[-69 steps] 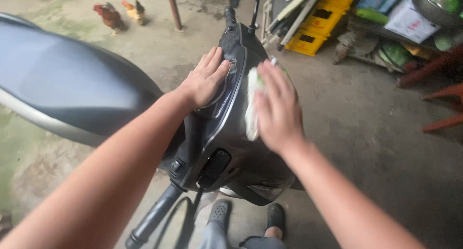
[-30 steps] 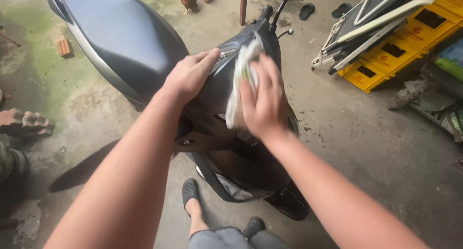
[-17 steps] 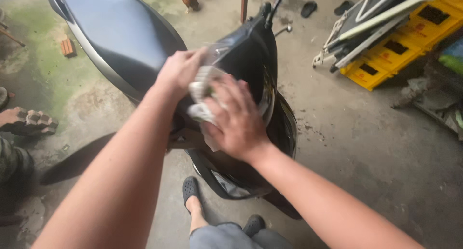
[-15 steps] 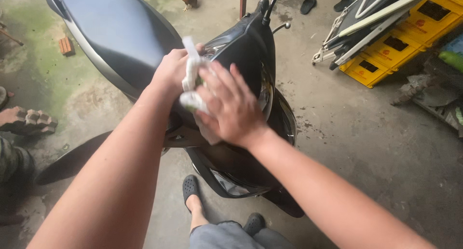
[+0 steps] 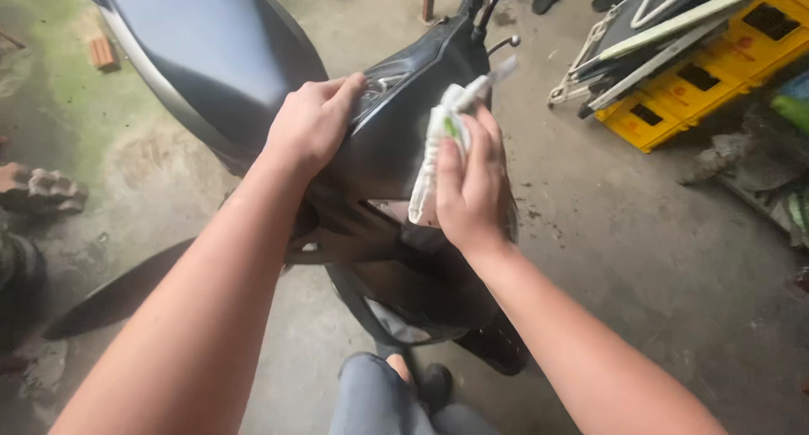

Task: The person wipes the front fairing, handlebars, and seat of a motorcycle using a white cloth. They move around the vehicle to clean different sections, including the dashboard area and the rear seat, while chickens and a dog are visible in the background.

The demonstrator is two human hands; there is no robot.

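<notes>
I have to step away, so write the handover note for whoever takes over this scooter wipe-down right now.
Left hand: empty, palm flat on the scooter's black front panel, steadying it.
Right hand: presses a white cloth against the right side of that panel.
The scooter stands on a concrete floor, seat to the left; yellow crates sit at the right.
Done: cannot tell how much is wiped; the panel top looks glossy.
Left: probably the lower panels and the seat.

One scooter (image 5: 396, 149), one cloth (image 5: 438, 149), two hands (image 5: 312, 123).
</notes>
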